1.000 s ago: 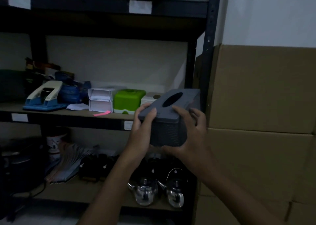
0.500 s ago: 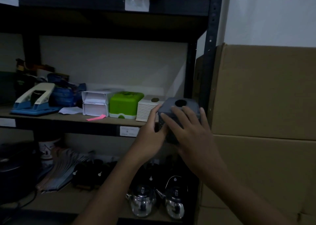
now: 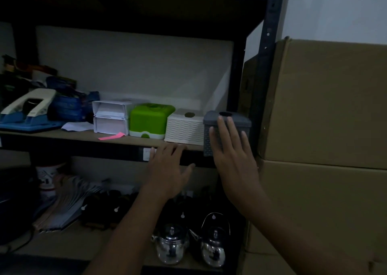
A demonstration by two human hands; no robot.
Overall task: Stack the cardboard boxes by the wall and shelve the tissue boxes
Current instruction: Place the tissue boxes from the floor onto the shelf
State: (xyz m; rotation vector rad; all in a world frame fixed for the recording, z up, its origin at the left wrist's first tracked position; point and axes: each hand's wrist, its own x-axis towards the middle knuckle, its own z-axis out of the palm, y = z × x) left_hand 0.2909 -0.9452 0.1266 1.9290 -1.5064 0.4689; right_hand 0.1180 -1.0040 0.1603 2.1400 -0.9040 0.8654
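On the middle shelf (image 3: 117, 137), in the head view, the grey box (image 3: 240, 121) sits at the right end of a row, touching the white box (image 3: 184, 130), with the green box (image 3: 150, 119) next along. Its front corner seems to overhang the shelf edge. The right hand (image 3: 230, 149) lies flat against its front, fingers straight and apart, gripping nothing. The left hand (image 3: 167, 170) hovers open below the shelf lip, holding nothing. If the box is not fully seated, a release now could tip it forward onto the kettles (image 3: 188, 245) below; a skewed push could jam it against the post (image 3: 270, 44) or shove the white box sideways. Cardboard boxes (image 3: 326, 107) stand stacked just right of the post.
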